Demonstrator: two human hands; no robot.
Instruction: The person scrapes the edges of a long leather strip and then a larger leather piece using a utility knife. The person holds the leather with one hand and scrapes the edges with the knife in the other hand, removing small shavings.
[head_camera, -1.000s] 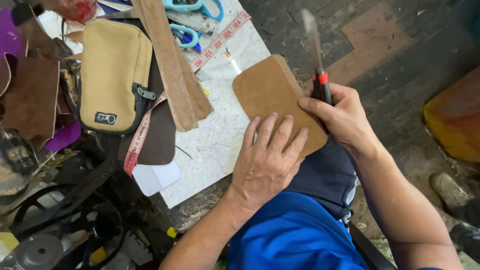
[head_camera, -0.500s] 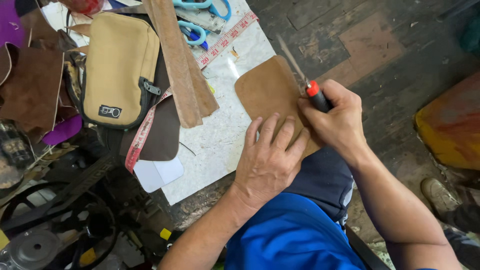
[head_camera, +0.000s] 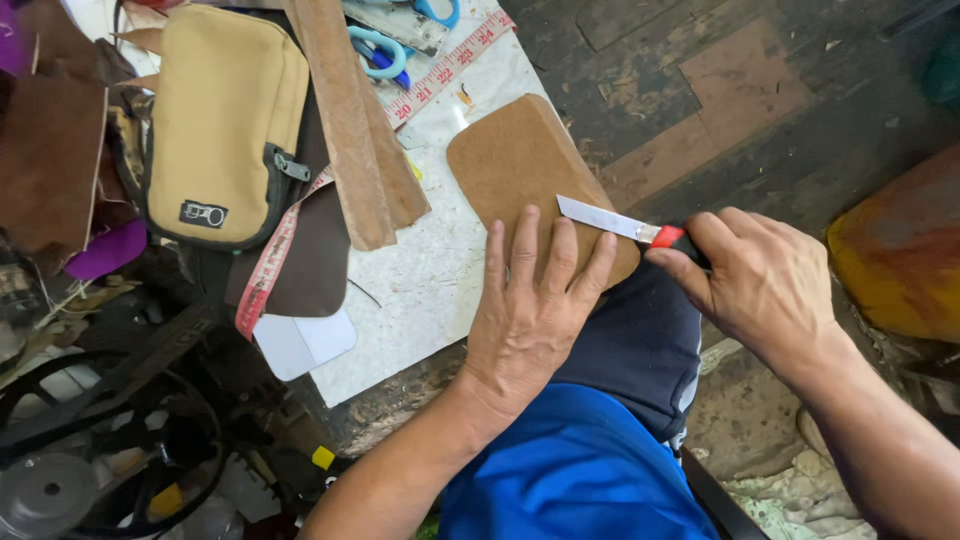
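Left hand (head_camera: 530, 320) lies flat, fingers spread, pressing the tan leather piece (head_camera: 520, 170) (grasping nothing); right hand (head_camera: 760, 285) clenches a utility knife (head_camera: 625, 225), blade on the leather

A white, speckled slab of a worktop (head_camera: 430, 290) runs from the top centre of the frame down to lower centre. On it, right of centre, lies a tan rounded leather piece (head_camera: 520, 165). Toward upper left rest long brown leather strips (head_camera: 350, 130), a khaki fabric pouch (head_camera: 220, 120) over a dark brown leather sheet (head_camera: 315, 260), and a red-and-white measuring tape (head_camera: 440, 75). Blue-handled scissors (head_camera: 385, 50) lie at the top edge.
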